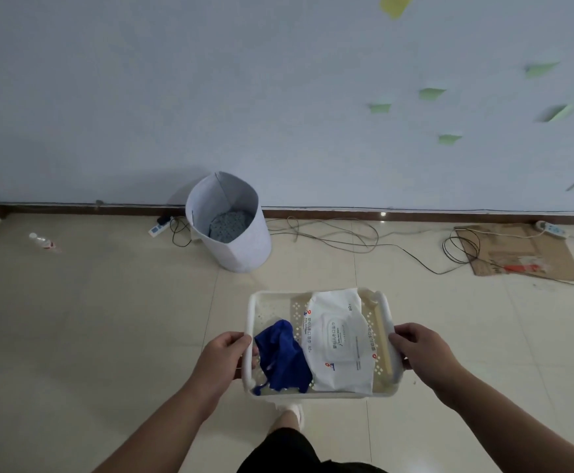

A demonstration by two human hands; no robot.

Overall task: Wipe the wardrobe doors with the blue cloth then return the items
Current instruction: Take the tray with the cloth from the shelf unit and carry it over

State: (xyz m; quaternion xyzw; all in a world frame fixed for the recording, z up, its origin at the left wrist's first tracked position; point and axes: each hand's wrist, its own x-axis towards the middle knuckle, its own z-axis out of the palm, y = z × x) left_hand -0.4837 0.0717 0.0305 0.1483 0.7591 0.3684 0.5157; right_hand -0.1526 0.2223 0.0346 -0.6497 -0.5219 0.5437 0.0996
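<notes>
1. The left hand (228, 354) was closed around the left rim of a white perforated basket (319, 394), fingers curled over its edge, at lower centre of the frame.
2. The right hand (421, 349) gripped the basket's right rim in the same way, so the basket hung between both hands above the floor (91, 319).
3. Inside the basket, on its left side, lay the blue cloth (283, 356), crumpled, with one end reaching the near wall.
4. Just beside the cloth and touching it, a white pack of wet wipes (341, 343) filled the middle and right of the basket, its flap lid facing up and its far end leaning over the far rim.
5. A pale yellow stick-like object (382, 343) lay along the basket's right wall; what it was could not be told.
6. Below the basket, a foot in a light shoe (292, 413) and dark clothing showed at the bottom centre.
7. Above the basket, at mid-frame, a white fabric bin (241, 247) stood on the floor against the wall (278, 97), with grey patterned fabric (231, 225) lying in its bottom.
8. A power strip (159, 227) and loose cables (333, 233) lay beside the bin along the skirting.
9. A flattened piece of cardboard (517, 254) lay at right, well apart from the bin.
10. A small plastic bottle (43, 241) lay on the floor at left.
11. Green sticky notes (432, 93) dotted the wall at upper right.
</notes>
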